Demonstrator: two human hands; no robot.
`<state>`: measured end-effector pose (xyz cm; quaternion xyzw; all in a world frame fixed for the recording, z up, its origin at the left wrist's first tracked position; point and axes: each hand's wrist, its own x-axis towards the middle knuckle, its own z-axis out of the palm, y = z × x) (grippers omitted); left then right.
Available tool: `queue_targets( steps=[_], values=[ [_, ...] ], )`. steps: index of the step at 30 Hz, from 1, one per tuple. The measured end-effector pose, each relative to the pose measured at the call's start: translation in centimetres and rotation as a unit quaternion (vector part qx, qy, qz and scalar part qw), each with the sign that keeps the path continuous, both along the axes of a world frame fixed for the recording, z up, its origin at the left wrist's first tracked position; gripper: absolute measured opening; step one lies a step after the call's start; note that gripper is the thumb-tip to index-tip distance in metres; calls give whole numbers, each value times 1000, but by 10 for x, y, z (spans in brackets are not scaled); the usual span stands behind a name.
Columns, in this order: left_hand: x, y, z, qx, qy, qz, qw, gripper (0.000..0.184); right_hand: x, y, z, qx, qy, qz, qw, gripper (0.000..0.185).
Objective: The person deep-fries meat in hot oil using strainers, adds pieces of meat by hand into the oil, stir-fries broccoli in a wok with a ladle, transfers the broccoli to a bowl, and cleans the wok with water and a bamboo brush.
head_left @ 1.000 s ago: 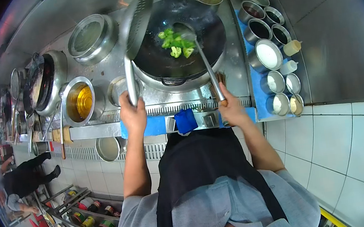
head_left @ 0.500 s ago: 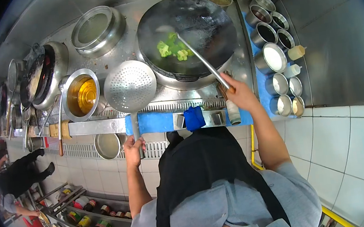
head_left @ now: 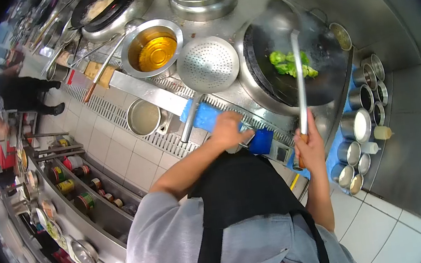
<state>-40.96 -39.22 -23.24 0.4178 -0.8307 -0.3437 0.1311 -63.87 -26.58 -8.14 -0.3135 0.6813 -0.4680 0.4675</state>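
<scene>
My right hand (head_left: pixel 310 146) is closed around the wooden-ended handle of a long metal ladle (head_left: pixel 299 72). The ladle's bowl is raised over the far side of the black wok (head_left: pixel 331 70), its handle passing in front of the green broccoli (head_left: pixel 281 63) inside. Steam hangs above the wok. Over the stove's front edge, my left hand (head_left: pixel 227 131) is empty, fingers apart, close to a folded blue cloth (head_left: pixel 261 142) and a small metal holder (head_left: pixel 281 152). A perforated skimmer (head_left: pixel 208 63) lies left of the wok, its handle sticking out past the edge, free of my hand.
A metal pot (head_left: pixel 132 51) of yellow oil stands left of the skimmer. Steel containers (head_left: pixel 356 125) and squeeze bottles (head_left: pixel 382 133) line the right side. A pot (head_left: pixel 143 117) sits low by the front edge. Another person (head_left: pixel 19 93) is at far left.
My left hand has let go of the skimmer handle and moved right towards the blue cloth. My right hand has lifted the ladle's bowl from the broccoli. The view has turned.
</scene>
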Motion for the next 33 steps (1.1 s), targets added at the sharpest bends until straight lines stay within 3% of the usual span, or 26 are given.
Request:
queue_targets(
  steps=[4, 7, 8, 11, 14, 17, 19, 21, 24, 28, 30, 33],
  values=[
    [-49, 12, 10, 63, -166, -157, 971, 70, 46, -88, -3, -33, -101, 172, 979, 71],
    [-60, 31, -44, -22, -64, -145, 987, 70, 95, -144, -10, -3, -61, 255, 965, 70],
    [-62, 32, -51, 45, -35, -167, 984, 69, 108, -158, -14, 14, -32, 278, 960, 71],
    [-67, 34, -74, -19, 147, -202, 968, 66, 132, -194, -34, 63, -1, 342, 938, 74],
    [-41, 27, -52, 283, 252, -109, 919, 61, 142, -200, -30, 67, 77, 367, 925, 75],
    [14, 14, -25, 430, 330, 13, 840, 57, 139, -188, -54, -20, 97, 331, 938, 76],
    [45, 17, -16, 501, 450, 158, 722, 53, 130, -180, -42, -5, -114, 262, 958, 77],
    [76, 15, 6, 595, 437, 210, 642, 52, 106, -168, -19, 3, -336, 201, 920, 77],
    [95, 21, 17, 599, 456, 241, 613, 52, 47, -130, -8, -63, -466, 199, 860, 70],
    [80, 25, 41, 601, 435, 207, 638, 49, -26, -51, -14, -126, -429, 93, 890, 81],
    [57, 25, 43, 599, 414, 192, 657, 49, -45, -26, -13, -98, -265, 1, 959, 85],
    [9, 18, 55, 593, 394, 195, 675, 55, -80, -6, -36, -30, -87, -85, 992, 91]
  ],
)
